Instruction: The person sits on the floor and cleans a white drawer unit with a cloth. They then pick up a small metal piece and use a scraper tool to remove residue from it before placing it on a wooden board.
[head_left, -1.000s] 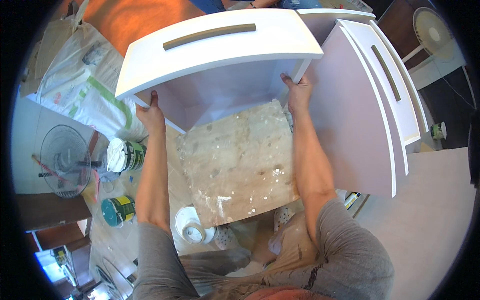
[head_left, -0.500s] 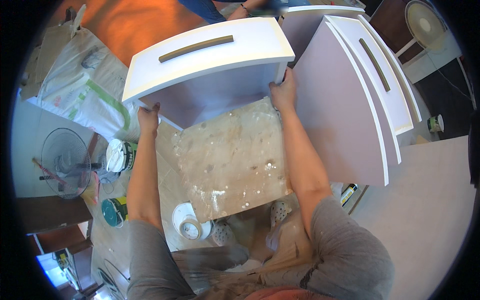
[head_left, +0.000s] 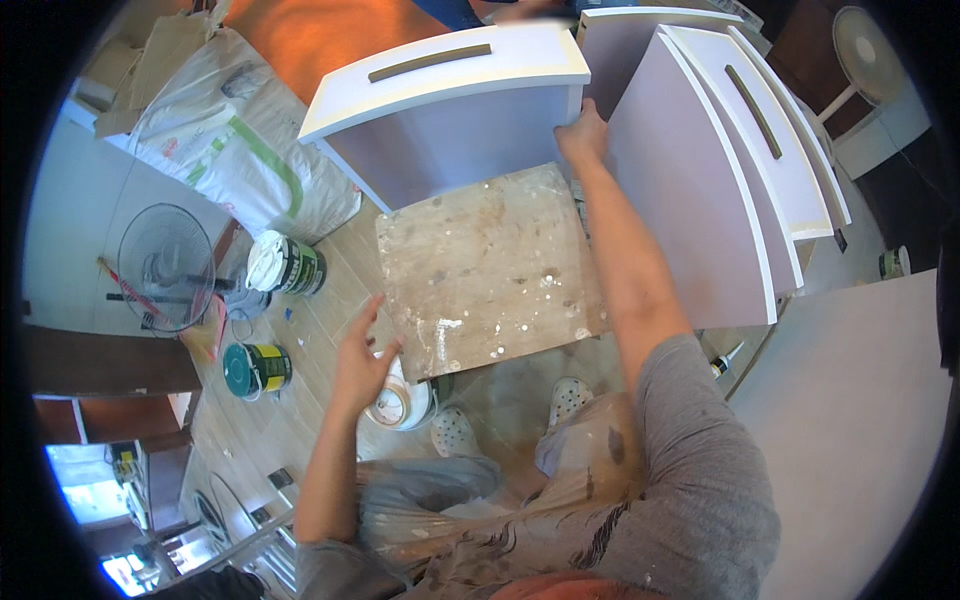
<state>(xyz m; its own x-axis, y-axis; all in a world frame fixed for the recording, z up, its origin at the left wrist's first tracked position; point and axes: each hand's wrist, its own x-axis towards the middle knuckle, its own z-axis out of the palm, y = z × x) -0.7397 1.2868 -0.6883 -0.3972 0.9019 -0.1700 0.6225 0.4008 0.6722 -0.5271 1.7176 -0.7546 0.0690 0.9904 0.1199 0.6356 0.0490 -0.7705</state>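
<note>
A white drawer with a slightly curved front and a long bronze bar handle stands ahead of me, its front on top. My right hand is closed on the drawer's right side, just below the front; some fingers are hidden behind it. Off the drawer, my left hand has its fingers spread, close to the left edge of a worn, paint-spotted board. Whether it touches the board I cannot tell. Below that hand, a roll of tape sits on a white bucket, partly covered by the board.
More white drawer units stand at right, close by my right arm. At left are a large white sack, a white-lidded bucket, a green bucket and a fan. A sealant tube lies at right. Another person's hand shows at the far edge.
My left hand has let go of the drawer's left side and come back toward me, opening beside the board. My right hand keeps its hold on the drawer. The view has shifted.
</note>
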